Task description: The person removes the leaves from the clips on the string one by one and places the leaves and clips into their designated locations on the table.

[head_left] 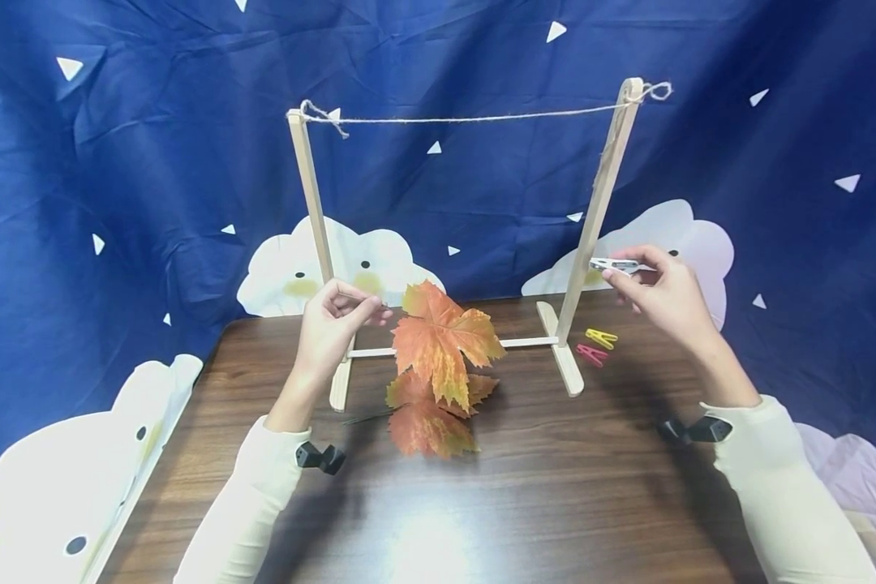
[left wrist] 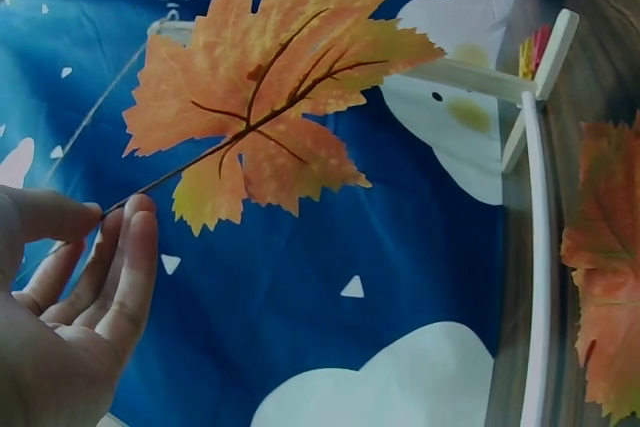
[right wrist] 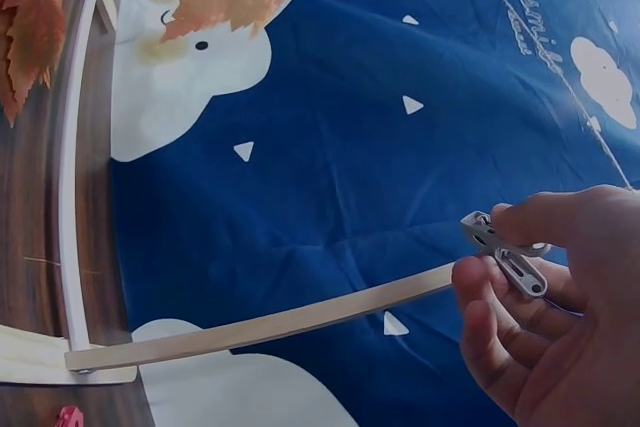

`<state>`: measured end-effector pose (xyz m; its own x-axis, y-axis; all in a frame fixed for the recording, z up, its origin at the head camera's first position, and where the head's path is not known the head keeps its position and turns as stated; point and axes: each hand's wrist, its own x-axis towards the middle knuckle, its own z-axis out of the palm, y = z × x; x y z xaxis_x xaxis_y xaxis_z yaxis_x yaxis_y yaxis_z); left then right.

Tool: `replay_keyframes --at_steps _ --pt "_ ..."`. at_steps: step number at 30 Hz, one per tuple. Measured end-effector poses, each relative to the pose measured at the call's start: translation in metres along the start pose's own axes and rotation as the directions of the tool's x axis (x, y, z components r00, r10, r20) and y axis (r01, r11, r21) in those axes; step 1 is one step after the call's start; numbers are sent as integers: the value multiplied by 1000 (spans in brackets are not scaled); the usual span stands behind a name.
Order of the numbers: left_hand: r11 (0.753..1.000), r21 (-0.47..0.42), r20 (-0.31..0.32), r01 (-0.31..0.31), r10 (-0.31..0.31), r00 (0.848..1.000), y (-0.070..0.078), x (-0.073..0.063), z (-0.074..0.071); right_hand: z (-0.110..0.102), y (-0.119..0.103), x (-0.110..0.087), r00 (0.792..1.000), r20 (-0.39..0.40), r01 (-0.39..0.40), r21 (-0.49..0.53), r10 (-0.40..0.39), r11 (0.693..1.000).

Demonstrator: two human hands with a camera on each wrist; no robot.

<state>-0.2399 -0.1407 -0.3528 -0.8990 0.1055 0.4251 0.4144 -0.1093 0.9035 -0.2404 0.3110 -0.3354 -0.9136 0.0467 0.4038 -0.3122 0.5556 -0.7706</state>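
My left hand [head_left: 341, 323] pinches the thin stem of an orange artificial maple leaf [head_left: 445, 337] between thumb and fingertips, as the left wrist view [left wrist: 100, 277] shows. The leaf [left wrist: 270, 87] hangs in the air, its veined underside toward that camera. Below it, more orange leaves [head_left: 429, 422] lie on the table. On the right, my right hand [head_left: 667, 292] pinches a white clothespin [head_left: 615, 265] near the stand's right post. That clothespin [right wrist: 508, 252] sits between thumb and fingers in the right wrist view. A string [head_left: 467, 119] runs between the tops of the two posts.
The wooden stand [head_left: 594, 203] has a low crossbar [head_left: 529, 342] and flat feet. A yellow clothespin [head_left: 602, 338] and a pink clothespin [head_left: 593, 354] lie by its right foot. Behind the brown table [head_left: 540, 487] hangs a blue curtain [head_left: 482, 49] with clouds and triangles.
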Motion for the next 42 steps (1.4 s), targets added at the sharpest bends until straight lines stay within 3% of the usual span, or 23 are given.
replay_keyframes --at_steps 8,19,29,42 --pt "1000 -2 -25 27 -27 999 -9 -13 -6 1 2 -7 1000 4 -14 -13 14 1000" --pt "997 -18 -46 79 -80 996 -27 -30 -15 0 35 -14 1000 2 -18 -10 18 1000" --pt "990 -86 -64 111 -117 991 -49 -46 -20 -1 58 -23 998 35 -57 -99 61 993" --pt "973 -133 -81 190 -202 976 -71 -69 -22 -1 85 -37 989 69 -127 -86 133 988"
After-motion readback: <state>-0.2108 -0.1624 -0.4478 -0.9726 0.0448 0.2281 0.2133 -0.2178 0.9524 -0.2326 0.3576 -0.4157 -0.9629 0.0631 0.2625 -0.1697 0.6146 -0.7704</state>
